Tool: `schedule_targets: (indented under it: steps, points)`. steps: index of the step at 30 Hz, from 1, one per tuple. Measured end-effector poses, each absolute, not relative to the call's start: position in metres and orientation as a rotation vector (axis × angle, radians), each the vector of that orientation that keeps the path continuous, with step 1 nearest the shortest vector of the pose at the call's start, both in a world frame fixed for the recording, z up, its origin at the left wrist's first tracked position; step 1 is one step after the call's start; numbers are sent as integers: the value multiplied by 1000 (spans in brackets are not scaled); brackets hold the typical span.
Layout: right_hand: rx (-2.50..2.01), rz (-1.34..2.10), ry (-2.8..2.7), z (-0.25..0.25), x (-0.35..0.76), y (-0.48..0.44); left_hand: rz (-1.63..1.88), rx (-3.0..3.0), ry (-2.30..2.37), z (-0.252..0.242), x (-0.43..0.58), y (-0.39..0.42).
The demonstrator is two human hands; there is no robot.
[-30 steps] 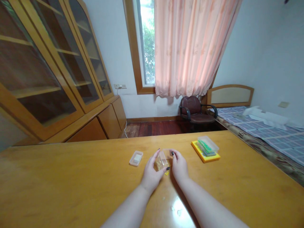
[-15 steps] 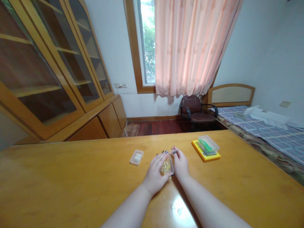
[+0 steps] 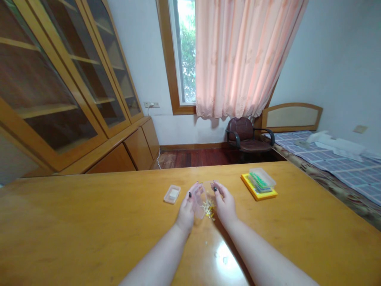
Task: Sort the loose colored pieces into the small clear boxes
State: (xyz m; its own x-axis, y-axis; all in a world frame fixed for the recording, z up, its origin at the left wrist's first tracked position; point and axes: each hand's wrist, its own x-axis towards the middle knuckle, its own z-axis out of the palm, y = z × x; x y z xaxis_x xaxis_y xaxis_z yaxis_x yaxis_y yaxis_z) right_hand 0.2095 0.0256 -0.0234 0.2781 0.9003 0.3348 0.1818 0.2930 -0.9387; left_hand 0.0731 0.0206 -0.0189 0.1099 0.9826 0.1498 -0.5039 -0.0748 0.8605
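My left hand [image 3: 186,208] is wrapped round the left side of a clear plastic box [image 3: 197,203], which is tipped on its side with its opening to the right. A loose heap of small yellow and whitish pieces [image 3: 208,208] lies on the table by that opening. My right hand [image 3: 225,202] is closed at the box's far right edge, thumb bent against the fingers; its grip is partly hidden. Left of my hands stands a small clear tray [image 3: 172,194] with a white block [image 3: 174,194] in it.
On the wooden table [image 3: 89,222], to the right, a yellow tray [image 3: 255,194] bears stacked green pieces and a clear lid [image 3: 263,177]. Beyond the table's far edge are a brown armchair [image 3: 242,135], a bed [image 3: 330,149] and a glass-door cabinet [image 3: 119,107].
The box has gone from upright to tipped, and the small pieces have spilled from it onto the table. My left hand has shifted left with the box.
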Motion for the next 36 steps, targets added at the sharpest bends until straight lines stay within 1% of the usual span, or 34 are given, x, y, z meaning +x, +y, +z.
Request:
schedule_targets:
  steps: [3, 9, 17, 24, 26, 31, 36]
  points:
    - [-1129, 746, -1233, -23, 208, 23, 1368, 758, 613, -22, 74, 27]
    - [-1083, 754, -1234, -20, 209, 18, 1359, 669, 622, -19, 75, 26]
    - [-1064, 800, -1252, -21, 207, 17, 1372, 658, 634, -16, 74, 26]
    - [-1088, 818, -1262, -24, 208, 20, 1451, 803, 651, -15, 74, 23]
    - [-1074, 797, -1361, -21, 208, 18, 1476, 869, 667, -16, 73, 22]
    - [-1003, 736, -1816, -12, 206, 12, 1490, 897, 729, -20, 72, 25]
    - [-1137, 519, -1913, -15, 203, 12, 1480, 827, 775, -21, 73, 29]
